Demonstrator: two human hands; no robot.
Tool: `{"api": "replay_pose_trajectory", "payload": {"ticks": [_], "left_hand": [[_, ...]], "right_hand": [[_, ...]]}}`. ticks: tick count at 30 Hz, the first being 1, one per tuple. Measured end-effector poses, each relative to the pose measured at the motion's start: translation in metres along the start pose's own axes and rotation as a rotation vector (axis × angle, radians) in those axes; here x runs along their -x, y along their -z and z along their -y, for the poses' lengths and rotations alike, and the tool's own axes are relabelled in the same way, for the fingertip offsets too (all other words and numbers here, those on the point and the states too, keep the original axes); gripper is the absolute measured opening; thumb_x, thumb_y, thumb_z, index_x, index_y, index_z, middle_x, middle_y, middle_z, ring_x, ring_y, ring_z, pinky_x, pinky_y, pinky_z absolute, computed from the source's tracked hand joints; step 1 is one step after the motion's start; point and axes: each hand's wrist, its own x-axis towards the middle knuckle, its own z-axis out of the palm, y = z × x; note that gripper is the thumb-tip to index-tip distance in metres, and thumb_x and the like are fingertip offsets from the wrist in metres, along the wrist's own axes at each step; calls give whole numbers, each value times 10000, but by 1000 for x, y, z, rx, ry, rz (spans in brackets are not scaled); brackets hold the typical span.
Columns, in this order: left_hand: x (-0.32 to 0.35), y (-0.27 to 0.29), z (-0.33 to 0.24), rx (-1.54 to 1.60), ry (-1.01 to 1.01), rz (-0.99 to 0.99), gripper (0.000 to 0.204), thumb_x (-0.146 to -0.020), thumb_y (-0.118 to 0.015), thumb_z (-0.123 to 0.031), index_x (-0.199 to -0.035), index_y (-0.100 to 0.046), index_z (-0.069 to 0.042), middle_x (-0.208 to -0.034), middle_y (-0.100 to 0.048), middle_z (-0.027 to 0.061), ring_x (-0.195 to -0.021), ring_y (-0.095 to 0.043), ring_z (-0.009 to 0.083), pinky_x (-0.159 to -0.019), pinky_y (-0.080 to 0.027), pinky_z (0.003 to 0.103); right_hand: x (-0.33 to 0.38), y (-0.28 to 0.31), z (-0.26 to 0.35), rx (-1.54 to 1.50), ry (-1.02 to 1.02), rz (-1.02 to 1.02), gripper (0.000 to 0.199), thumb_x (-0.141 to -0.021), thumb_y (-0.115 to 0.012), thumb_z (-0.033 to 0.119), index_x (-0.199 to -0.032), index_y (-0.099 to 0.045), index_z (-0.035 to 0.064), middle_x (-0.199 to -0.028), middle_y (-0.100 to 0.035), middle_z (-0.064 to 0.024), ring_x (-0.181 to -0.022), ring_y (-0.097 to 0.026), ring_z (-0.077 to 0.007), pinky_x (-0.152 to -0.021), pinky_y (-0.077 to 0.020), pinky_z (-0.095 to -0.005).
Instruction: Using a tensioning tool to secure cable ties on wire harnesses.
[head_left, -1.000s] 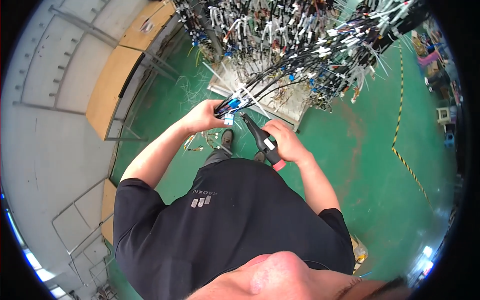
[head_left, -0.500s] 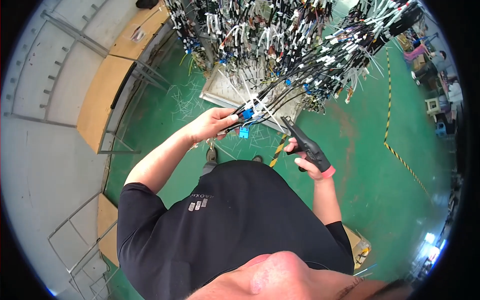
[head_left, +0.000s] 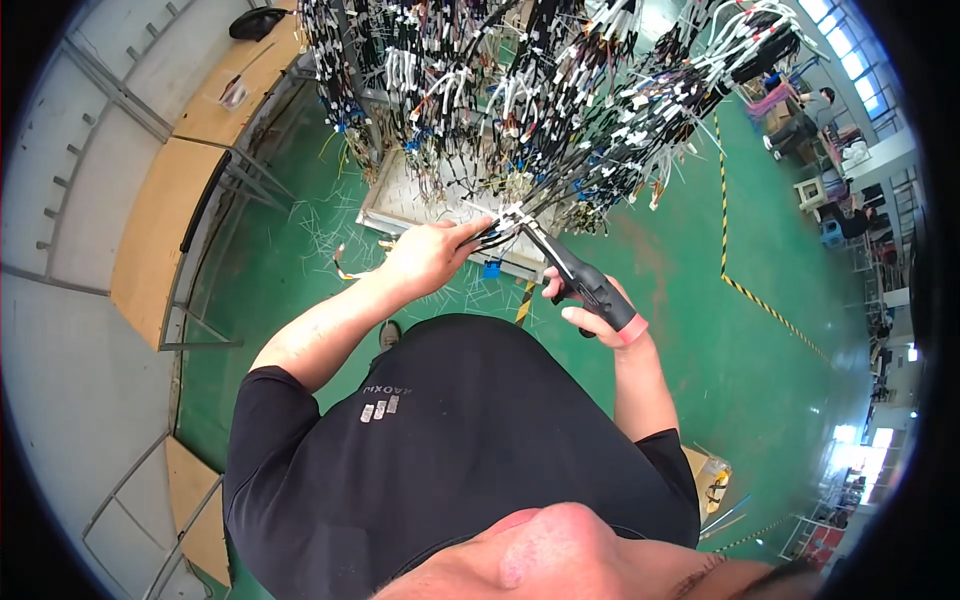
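Note:
My left hand (head_left: 425, 262) is closed around the end of a bundle of thin black cables (head_left: 540, 197), its fingers stretched toward the white cable ties (head_left: 511, 214) that wrap it. Just below those fingers hangs a blue connector (head_left: 491, 269). My right hand (head_left: 588, 317) grips a black cable tie gun (head_left: 590, 287) with a pinkish-red rear end. The gun's nose reaches up and left to the ties at the bundle and seems to touch them. What the left palm covers is hidden.
Ahead hangs a dense mass of wire harnesses (head_left: 470, 90) above a pale tray (head_left: 385, 205). Tie offcuts (head_left: 320, 235) litter the green floor. Wooden tables (head_left: 165, 230) line the left wall. A person (head_left: 805, 120) is at the far right, beyond yellow-black floor tape (head_left: 724, 230).
The tie gun has moved up and left, so its nose now meets the ties on the bundle. My left hand has shifted along the cables, its fingers stretched forward more. The view has turned slightly.

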Motion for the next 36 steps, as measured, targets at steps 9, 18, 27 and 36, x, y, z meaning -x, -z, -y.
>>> {"api": "replay_pose_trajectory", "payload": {"ticks": [9,18,27,36], "left_hand": [[0,20,3,-406,-52,103,694,-941,-623,-75,-1591,-478,-270,-958,-649,138,-823,-716,324,-680,-589,451],[-6,37,2,-469,-89,159,769,-894,-609,-20,-1604,-449,-267,-1012,-650,149,-887,-722,319,-713,-597,436],[-18,24,34,-165,8,15,469,-1001,-651,-236,-1462,-633,-316,-842,-652,127,-736,-699,347,-688,-589,478],[-24,26,22,144,127,115,393,-1006,-672,-221,-1397,-692,-203,-787,-687,147,-704,-680,287,-709,-569,438]], "right_hand": [[-13,-6,13,68,-117,-29,558,-884,-710,79,-1416,-585,-34,-1148,-675,-69,-1120,-627,-185,-1045,-492,-368],[-25,-19,2,48,-187,-125,313,-931,-776,160,-1183,-656,17,-982,-665,-6,-944,-639,-130,-867,-539,-313],[-23,-31,-22,567,158,-373,375,-857,-826,235,-1107,-640,28,-968,-664,-90,-915,-668,-212,-871,-528,-350],[-12,-29,-18,-214,-105,-182,447,-917,-763,88,-1330,-613,3,-1151,-670,-75,-1108,-652,-195,-1002,-524,-370]]}}
